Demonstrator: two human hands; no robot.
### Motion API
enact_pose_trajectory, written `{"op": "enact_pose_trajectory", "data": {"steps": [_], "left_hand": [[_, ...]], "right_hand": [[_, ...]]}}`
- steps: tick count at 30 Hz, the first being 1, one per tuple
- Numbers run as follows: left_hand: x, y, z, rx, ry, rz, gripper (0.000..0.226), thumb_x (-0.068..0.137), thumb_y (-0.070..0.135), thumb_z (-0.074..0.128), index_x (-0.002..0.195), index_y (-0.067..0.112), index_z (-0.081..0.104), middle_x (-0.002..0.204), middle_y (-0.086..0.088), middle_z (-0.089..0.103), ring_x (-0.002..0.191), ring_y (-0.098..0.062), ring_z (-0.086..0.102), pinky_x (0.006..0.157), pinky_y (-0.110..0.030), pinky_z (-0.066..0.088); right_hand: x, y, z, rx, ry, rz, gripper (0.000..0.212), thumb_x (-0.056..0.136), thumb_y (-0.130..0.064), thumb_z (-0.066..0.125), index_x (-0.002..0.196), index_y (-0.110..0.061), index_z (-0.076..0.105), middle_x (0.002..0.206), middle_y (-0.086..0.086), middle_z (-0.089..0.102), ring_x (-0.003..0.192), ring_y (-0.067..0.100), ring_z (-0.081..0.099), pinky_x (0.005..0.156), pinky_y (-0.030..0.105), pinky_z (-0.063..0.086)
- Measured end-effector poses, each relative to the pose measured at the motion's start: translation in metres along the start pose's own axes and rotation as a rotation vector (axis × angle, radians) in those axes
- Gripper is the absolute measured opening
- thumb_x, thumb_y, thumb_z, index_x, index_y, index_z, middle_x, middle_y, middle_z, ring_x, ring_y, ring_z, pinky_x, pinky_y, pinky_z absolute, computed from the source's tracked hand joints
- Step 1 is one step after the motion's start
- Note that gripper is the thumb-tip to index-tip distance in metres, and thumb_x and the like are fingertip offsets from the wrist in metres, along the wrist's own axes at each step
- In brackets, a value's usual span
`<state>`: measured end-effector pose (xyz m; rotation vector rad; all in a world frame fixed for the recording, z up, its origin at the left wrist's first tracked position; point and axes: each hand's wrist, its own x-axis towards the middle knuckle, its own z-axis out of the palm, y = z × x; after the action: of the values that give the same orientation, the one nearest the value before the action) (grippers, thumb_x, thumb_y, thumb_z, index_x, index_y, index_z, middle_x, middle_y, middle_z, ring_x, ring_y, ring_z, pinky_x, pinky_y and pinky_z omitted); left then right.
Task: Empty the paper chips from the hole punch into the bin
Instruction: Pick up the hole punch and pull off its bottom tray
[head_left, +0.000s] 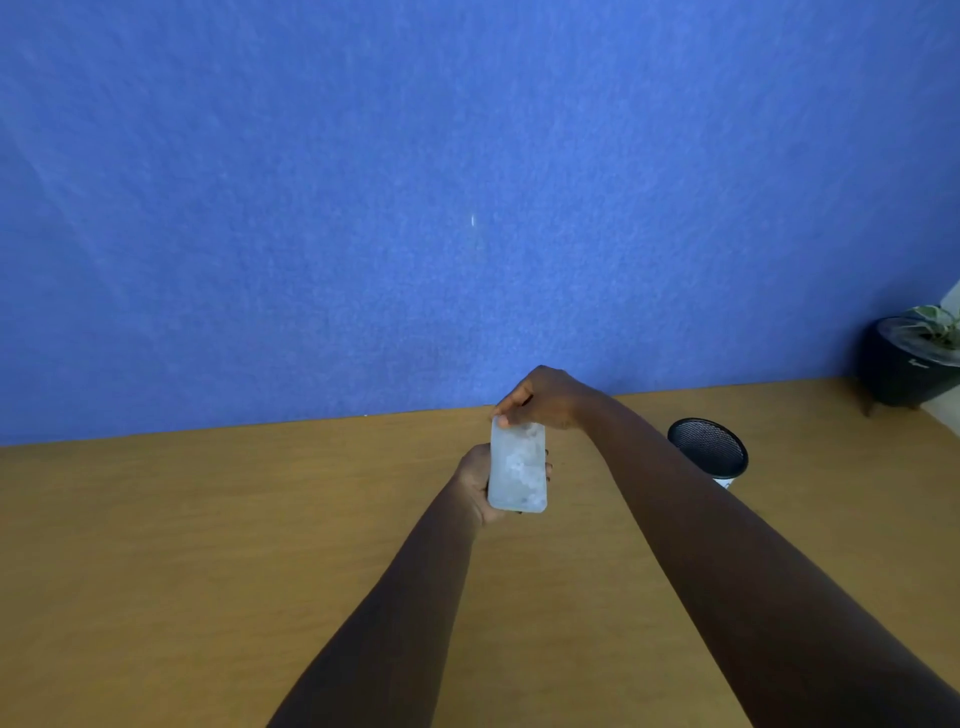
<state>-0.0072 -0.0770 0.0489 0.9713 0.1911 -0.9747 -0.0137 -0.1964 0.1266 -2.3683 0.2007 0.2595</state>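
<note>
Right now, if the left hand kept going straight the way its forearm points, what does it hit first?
The left hand points up and away, toward the right hand pinching the far end of the hole punch it holds. Past that, the blue wall. Depth is unclear; the bin sits off to the right, out of line.

Wooden desk (208, 545) running wall to wall, butting against blue fabric partition (363, 208). Black mesh bin (709, 449) standing upright on desk, right of centre. Dark plant pot (904, 371) sitting at far right corner, well apart from bin.
</note>
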Motion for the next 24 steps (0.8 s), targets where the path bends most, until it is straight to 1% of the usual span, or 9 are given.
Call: {"op": "enact_pose_trajectory", "data": {"steps": [2,3,6,10,15,21,24], "left_hand": [[0.000,-0.001,-0.002,0.027,0.003,-0.001,0.030,0.094,0.012,0.036,0.078,0.004,0.061,0.056,-0.008,0.066,0.049,-0.021,0.065,0.049,-0.024,0.054],[-0.001,-0.002,-0.002,0.028,0.000,-0.005,0.030,0.094,0.012,0.037,0.078,0.004,0.061,0.056,-0.008,0.066,0.049,-0.021,0.066,0.049,-0.024,0.054],[-0.002,-0.004,-0.002,0.006,-0.005,-0.011,0.029,0.094,0.012,0.037,0.079,0.005,0.061,0.056,-0.008,0.066,0.048,-0.021,0.065,0.050,-0.025,0.055],[-0.004,-0.003,0.001,-0.008,-0.001,-0.017,0.029,0.094,0.012,0.037,0.079,0.004,0.061,0.055,-0.008,0.066,0.047,-0.022,0.065,0.049,-0.025,0.055],[-0.003,-0.004,0.000,-0.028,0.035,-0.021,0.030,0.095,0.014,0.036,0.080,0.005,0.061,0.055,-0.009,0.066,0.048,-0.021,0.065,0.050,-0.025,0.054],[-0.003,-0.002,-0.005,-0.060,0.077,-0.003,0.031,0.093,0.012,0.034,0.082,0.005,0.062,0.056,-0.011,0.066,0.048,-0.024,0.065,0.054,-0.029,0.055],[-0.004,0.000,-0.010,-0.099,0.120,0.025,0.029,0.092,0.011,0.033,0.083,0.006,0.060,0.064,-0.010,0.062,0.053,-0.025,0.061,0.055,-0.031,0.053]], "right_hand": [[0.000,0.000,0.001,-0.010,0.014,-0.019,0.024,0.076,-0.019,0.073,0.099,-0.011,0.074,0.109,0.005,0.073,0.098,0.007,0.060,0.066,0.009,0.041],[0.000,0.000,0.002,-0.019,0.025,-0.032,0.024,0.075,-0.017,0.074,0.098,-0.010,0.074,0.107,0.006,0.073,0.097,0.008,0.060,0.065,0.007,0.039],[0.002,0.000,0.004,-0.036,0.059,-0.064,0.024,0.072,-0.014,0.076,0.095,-0.008,0.075,0.104,0.008,0.074,0.103,0.013,0.062,0.065,0.005,0.038],[0.003,0.001,0.004,-0.047,0.081,-0.112,0.022,0.070,-0.012,0.077,0.092,-0.006,0.076,0.102,0.009,0.075,0.090,0.004,0.059,0.058,-0.001,0.040],[0.004,-0.002,0.004,-0.053,0.096,-0.159,0.020,0.070,-0.010,0.077,0.089,-0.005,0.076,0.100,0.010,0.074,0.088,0.006,0.059,0.061,0.003,0.039],[0.003,-0.005,-0.001,-0.015,0.054,-0.173,0.019,0.074,-0.013,0.075,0.092,-0.008,0.075,0.101,0.009,0.073,0.083,0.004,0.058,0.061,0.009,0.041],[0.002,-0.011,-0.007,-0.008,0.026,-0.200,0.017,0.075,-0.016,0.075,0.092,-0.012,0.075,0.098,0.006,0.074,0.075,0.000,0.059,0.063,0.011,0.044]]}}
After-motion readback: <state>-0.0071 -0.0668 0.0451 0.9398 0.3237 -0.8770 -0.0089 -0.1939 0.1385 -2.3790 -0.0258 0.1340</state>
